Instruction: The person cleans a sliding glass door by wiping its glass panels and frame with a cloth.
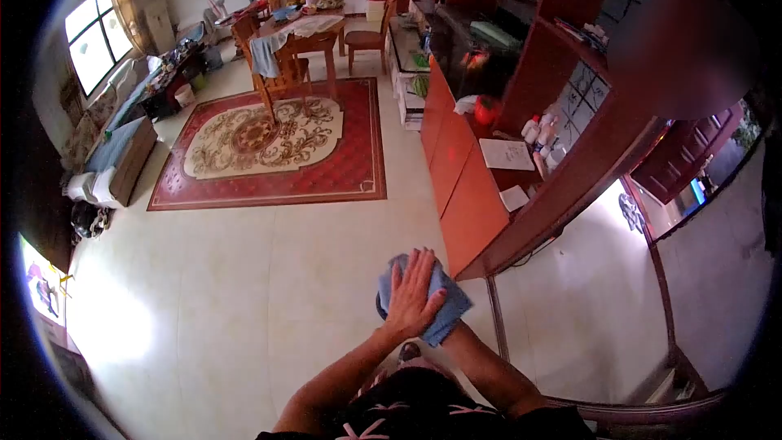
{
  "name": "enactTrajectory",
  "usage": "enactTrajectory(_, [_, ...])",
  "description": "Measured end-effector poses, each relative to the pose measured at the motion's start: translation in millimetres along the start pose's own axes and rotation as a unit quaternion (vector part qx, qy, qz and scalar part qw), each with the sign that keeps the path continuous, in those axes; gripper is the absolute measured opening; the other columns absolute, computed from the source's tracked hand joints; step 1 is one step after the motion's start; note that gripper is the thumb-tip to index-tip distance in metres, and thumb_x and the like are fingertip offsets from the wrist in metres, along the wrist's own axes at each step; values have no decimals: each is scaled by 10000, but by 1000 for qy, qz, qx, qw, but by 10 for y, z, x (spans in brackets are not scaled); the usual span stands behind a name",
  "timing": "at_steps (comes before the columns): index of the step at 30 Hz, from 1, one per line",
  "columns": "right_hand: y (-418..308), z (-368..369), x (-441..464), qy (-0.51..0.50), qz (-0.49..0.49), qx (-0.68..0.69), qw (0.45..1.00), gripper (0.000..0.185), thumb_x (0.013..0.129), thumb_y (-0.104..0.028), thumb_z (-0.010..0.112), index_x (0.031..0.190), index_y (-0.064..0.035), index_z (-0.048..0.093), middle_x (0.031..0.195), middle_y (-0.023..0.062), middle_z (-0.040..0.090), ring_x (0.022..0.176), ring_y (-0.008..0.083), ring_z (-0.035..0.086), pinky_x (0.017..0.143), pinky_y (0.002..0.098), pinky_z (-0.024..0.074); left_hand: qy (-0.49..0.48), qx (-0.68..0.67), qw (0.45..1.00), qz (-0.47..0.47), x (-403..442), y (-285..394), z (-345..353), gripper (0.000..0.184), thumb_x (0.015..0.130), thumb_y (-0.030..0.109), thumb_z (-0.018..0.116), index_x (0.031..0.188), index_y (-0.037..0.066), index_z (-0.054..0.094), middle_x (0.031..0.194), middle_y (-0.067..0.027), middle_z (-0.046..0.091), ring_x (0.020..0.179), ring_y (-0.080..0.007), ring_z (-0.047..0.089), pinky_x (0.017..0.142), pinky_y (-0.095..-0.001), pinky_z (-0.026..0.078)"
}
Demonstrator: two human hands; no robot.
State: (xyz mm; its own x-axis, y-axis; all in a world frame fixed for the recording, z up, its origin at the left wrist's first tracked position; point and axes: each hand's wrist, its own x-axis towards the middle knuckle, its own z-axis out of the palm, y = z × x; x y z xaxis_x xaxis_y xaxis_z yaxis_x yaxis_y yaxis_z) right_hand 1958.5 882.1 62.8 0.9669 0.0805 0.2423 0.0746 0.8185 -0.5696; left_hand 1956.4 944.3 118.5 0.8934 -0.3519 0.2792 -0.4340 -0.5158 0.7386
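Observation:
A blue-grey cloth (456,307) is spread between my two hands, in front of my body. On top of the cloth lies my left hand (412,297), its fingers stretched out and pointing away from me. My right forearm comes in from the lower right, and my right hand is hidden beneath the cloth, so its fingers do not show. Below the hands, the tip of a shoe (409,351) is visible on the pale tiled floor.
A red patterned rug (346,183) lies ahead, with a wooden table (330,28) and chairs beyond. An orange-red cabinet (464,195) stands close on the right, beside a doorway. A sofa (130,159) is at the left.

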Motion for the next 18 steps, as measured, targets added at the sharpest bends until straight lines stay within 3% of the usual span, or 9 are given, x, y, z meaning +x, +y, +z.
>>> enactTrajectory(2, [163,-151,57,-7,-75,88,993,622,1027,-415,311,1531,-162,50,1593,1,91,1464,144,66,1193,380,93,-56,10,998,-7,82,-53,42,773,944,504,411,1513,46,158,1557,-209,175,1467,-352,74,1152,-541,0])
enactTrajectory(4, [-98,72,28,91,-17,47,995,577,1031,-399,306,1530,-189,104,1587,-7,128,1466,152,66,1190,386,103,-136,-16,990,-18,123,-7,-62,799,937,524,410,1528,74,116,1577,-211,100,1474,-338,25,1153,-540,-30])
enactTrajectory(8, [-115,475,214,41,-39,-45,997,687,996,-497,302,1535,-159,42,1603,6,47,1472,161,9,1190,408,42,-63,2,996,68,198,55,-432,825,947,565,381,1506,5,147,1556,-243,146,1463,-387,57,1149,-548,12])
enactTrajectory(11, [-44,663,299,11,-59,-115,992,778,970,-572,298,1539,-136,-5,1614,15,-14,1476,167,-34,1191,424,-3,-41,-39,997,53,199,-212,-403,826,946,548,406,1503,-3,146,1558,-237,148,1462,-383,64,1149,-549,24])
enactTrajectory(12, [299,608,243,66,-196,2,978,760,975,-567,277,1540,-135,8,1613,13,-5,1477,186,2,1189,432,-2,-108,23,993,46,132,-308,-310,816,943,509,447,1494,-21,162,1553,-236,168,1456,-391,90,1158,-524,40])
enactTrajectory(14, [953,176,316,111,-243,107,958,624,1007,-468,309,1531,-199,105,1591,-11,109,1460,182,97,1180,404,106,-128,-45,990,34,50,-542,-236,784,940,454,474,1483,-33,187,1548,-234,187,1452,-395,108,1161,-509,54])
enactTrajectory(16, [989,-32,161,92,-226,136,960,581,1015,-435,340,1527,-227,164,1575,-19,184,1435,197,188,1159,401,202,-166,-60,984,24,17,-664,-247,757,935,405,496,1473,-43,207,1542,-239,201,1447,-403,119,1164,-497,65])
enactTrajectory(17, [879,-49,58,59,-177,116,976,597,1007,-450,356,1527,-222,175,1570,-14,202,1419,216,232,1142,411,245,-190,-40,981,25,24,-685,-266,747,931,385,505,1468,-47,216,1539,-245,204,1445,-408,121,1165,-493,70])
enactTrajectory(18, [716,116,9,172,-102,136,970,608,1006,-460,351,1528,-210,166,1567,-12,211,1402,222,262,1124,434,274,-213,-18,976,29,15,-663,-247,736,928,364,514,1464,-50,225,1535,-251,208,1443,-414,123,1166,-488,75])
